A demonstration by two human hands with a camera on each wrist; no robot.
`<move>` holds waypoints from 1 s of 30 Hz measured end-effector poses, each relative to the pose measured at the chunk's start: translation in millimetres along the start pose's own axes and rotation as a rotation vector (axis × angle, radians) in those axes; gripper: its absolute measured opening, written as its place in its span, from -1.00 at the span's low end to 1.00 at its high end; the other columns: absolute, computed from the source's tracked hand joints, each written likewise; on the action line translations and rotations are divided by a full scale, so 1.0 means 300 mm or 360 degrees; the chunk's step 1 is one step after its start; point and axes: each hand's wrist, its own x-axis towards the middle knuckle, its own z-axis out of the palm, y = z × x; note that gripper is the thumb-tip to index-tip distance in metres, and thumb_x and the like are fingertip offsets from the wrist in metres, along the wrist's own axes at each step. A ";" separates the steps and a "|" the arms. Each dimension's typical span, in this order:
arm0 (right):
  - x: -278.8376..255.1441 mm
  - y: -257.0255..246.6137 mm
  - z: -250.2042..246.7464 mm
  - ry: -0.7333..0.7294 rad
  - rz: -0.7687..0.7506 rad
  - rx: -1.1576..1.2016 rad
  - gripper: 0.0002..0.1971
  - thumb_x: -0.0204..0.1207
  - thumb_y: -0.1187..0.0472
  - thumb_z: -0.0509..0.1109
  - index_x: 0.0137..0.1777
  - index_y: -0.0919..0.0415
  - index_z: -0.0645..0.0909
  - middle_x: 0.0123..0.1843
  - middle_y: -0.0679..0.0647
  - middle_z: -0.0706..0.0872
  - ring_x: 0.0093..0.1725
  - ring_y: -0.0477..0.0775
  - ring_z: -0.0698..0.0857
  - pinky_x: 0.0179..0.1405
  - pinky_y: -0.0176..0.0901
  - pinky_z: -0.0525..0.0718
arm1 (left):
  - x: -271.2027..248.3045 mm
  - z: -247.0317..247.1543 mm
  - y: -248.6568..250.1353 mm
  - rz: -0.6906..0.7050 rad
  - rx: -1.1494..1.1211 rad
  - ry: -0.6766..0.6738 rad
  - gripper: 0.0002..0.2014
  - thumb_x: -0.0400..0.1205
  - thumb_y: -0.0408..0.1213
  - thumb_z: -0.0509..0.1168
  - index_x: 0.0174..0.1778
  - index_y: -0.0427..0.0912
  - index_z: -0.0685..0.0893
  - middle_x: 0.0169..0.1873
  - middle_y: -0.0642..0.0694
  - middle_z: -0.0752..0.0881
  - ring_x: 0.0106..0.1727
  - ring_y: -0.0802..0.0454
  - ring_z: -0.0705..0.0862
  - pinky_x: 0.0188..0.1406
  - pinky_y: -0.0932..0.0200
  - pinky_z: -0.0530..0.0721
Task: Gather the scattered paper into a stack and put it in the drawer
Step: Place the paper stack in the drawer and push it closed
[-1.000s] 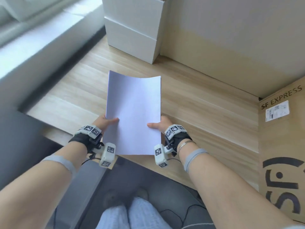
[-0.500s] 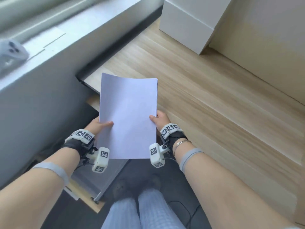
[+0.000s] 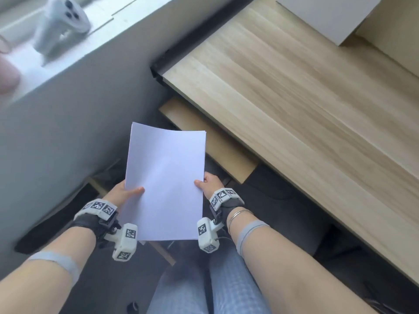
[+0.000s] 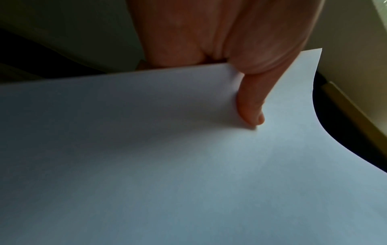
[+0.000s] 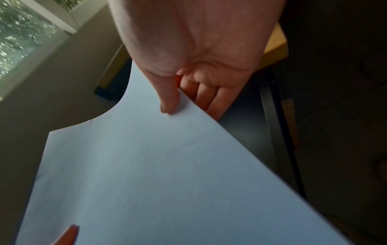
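Note:
A stack of white paper (image 3: 165,184) is held off the desk, over my lap and the dark space below the desk. My left hand (image 3: 127,192) pinches its left edge, thumb on top and fingers hidden underneath. My right hand (image 3: 207,183) pinches the right edge the same way. In the left wrist view the paper stack (image 4: 167,165) fills the frame with the thumb pressed on it. The right wrist view shows the paper stack (image 5: 157,174) with my thumb on top and fingers below. A wooden drawer front (image 3: 217,141) juts out under the desk edge, just beyond the paper.
The light wooden desk (image 3: 306,98) runs along the right. A grey wall and windowsill (image 3: 68,87) stand on the left, with a white device (image 3: 61,23) on the sill. A white box (image 3: 328,17) sits at the desk's far end. My knees are below.
The view has swung left and down. The paper stack, held in both hands, has come off the desk top and now hangs beside the desk's left end, over the space below it.

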 end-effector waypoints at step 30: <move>0.265 0.218 0.134 0.0132 0.0529 0.0091 -0.64 0.60 0.38 0.11 0.37 0.26 0.46 -0.10 0.11 0.65 -0.23 0.08 0.57 -0.25 -0.18 0.54 | 0.555 0.071 -0.006 -0.0065 0.0901 -0.0158 -0.69 0.57 -0.35 0.32 0.25 -0.17 0.59 0.09 -0.32 0.72 0.13 -0.29 0.71 0.32 -0.23 0.59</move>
